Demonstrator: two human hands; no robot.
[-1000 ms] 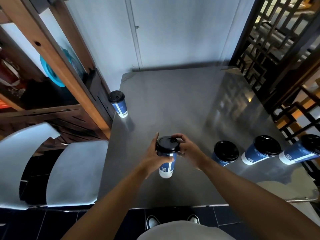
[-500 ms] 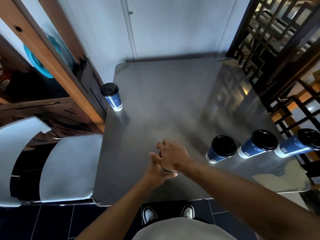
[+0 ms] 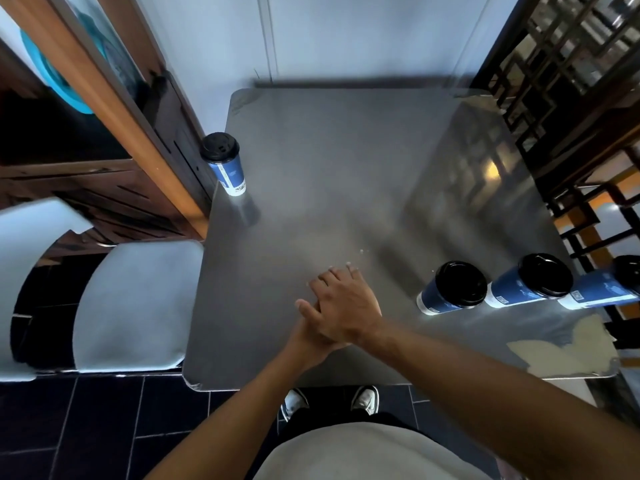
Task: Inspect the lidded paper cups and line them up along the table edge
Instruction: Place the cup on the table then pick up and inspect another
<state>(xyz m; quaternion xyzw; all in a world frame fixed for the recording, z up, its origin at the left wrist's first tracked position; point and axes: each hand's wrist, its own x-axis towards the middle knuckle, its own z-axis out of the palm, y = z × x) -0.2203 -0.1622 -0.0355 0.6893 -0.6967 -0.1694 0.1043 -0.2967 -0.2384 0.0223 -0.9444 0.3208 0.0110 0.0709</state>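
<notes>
The grey tabletop [image 3: 346,161] is filling the middle of the view, its surface reflecting light along the right side; two pale chairs [image 3: 135,306] are standing just beside its left edge, over a dark tiled floor [image 3: 86,427]; a wooden shelf unit [image 3: 114,109] is rising behind them, and a dark lattice screen [image 3: 571,81] is running along the right.

The right hand [image 3: 346,308] is lying across the left hand [image 3: 311,336] low over the near middle of the tabletop, back upward; its fingers [image 3: 332,277] are extending forward, close together and nearly flat; the left hand is mostly covered, one digit showing at the left; whether its fingers are gripping anything cannot be told; no cup is visible between the hands.

Three lidded paper cups are standing in a row near the right edge, blue-sleeved with black lids: the nearest cup [image 3: 450,289], the middle cup [image 3: 526,282] just beside it, and the far-right cup [image 3: 609,289] partly cut off by the frame; a fourth cup [image 3: 225,164] is standing alone at the left edge, well apart from the row, upright and untouched.
</notes>
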